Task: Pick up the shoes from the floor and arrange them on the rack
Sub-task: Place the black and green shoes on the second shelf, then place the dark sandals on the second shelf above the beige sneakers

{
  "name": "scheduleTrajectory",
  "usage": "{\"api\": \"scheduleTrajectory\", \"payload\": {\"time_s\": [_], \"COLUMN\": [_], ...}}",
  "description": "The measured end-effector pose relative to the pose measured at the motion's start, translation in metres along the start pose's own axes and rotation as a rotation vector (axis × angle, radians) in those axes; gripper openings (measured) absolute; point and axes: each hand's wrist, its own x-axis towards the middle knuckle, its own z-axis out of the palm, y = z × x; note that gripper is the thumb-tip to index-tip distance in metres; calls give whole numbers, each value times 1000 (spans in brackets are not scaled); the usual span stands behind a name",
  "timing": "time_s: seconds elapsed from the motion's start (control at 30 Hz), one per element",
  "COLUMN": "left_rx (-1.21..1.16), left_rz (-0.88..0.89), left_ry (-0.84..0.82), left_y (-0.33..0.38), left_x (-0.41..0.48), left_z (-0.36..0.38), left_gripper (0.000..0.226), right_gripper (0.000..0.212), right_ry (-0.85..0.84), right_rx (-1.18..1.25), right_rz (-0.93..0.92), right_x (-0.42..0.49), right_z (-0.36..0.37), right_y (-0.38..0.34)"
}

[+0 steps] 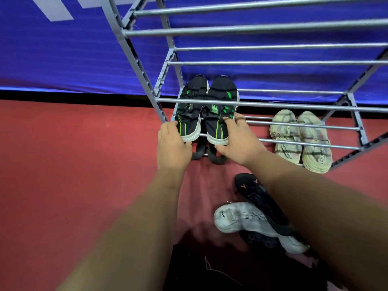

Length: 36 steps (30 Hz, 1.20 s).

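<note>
Both hands were at the heels of a black-and-green pair of shoes (206, 110) that sat side by side on a lower tier of the grey metal rack (273, 106), toes pointing toward the blue wall (63, 59) behind. The left hand (173, 143) cupped the heel of the left shoe, its fingers (170, 128) curled over the shoe's outer edge and the thumb under the white sole; the right hand (237, 141) gripped the heel of the right shoe, its fingers (237, 119) spread across the collar and outer side and the thumb pressed against the sole from below. So each hand was closed on a shoe rather than empty. Holding the heels this way let the pair be slid forward along the bars together, which is probably why they lay parallel and touching, tucked against the rack's left end. The heels overhung the front bar, so the placement looked nearly finished but not let go. A cream pair (300, 139) already rested on the rack's right side, and dark footwear (207, 153) showed just beneath the hands. On the red floor (73, 164), a white shoe (249, 222) and a black shoe (260, 200) still lay in a heap under the right forearm.
</note>
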Motion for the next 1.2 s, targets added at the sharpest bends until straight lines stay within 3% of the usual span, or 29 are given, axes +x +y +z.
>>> {"api": "scheduleTrajectory", "payload": {"time_s": [0.17,0.3,0.4,0.5,0.6,0.7,0.83,1.07,1.13,1.2], "left_rx": [-152,-187,-132,33,238,313,331,434,441,488], "left_rz": [-145,-211,-297,-406,-284,-175,-83,16,-21,-31], "left_ry": [12,28,-17,-279,-755,-1019,-1096,-1046,-1046,-1059], "left_y": [2,2,1,5,21,38,46,36,31,23], "left_x": [3,-3,-17,-41,-77,-116,-160,-183,-184,-186], "left_z": [5,5,8,17,29,46,67,75,69,64], "left_gripper": [61,40,36,44,48,48,55,59,56,56], "right_gripper": [88,88,68,34,21,36,76,107,102,82], "right_ry": [24,43,148,288,130,-129,-248,-448,-451,-384], "right_rx": [52,11,3,-119,-196,-348,-402,-533,-561,-498], "right_rz": [-21,-28,-64,-115,-83,125,353,300,297,292], "right_x": [-9,-22,-44,-72,-99,-125,-152,-162,-166,-170], "right_z": [1,2,4,9,14,11,1,-3,2,8], "right_y": [-10,-3,9,28,50,74,96,88,82,80]}}
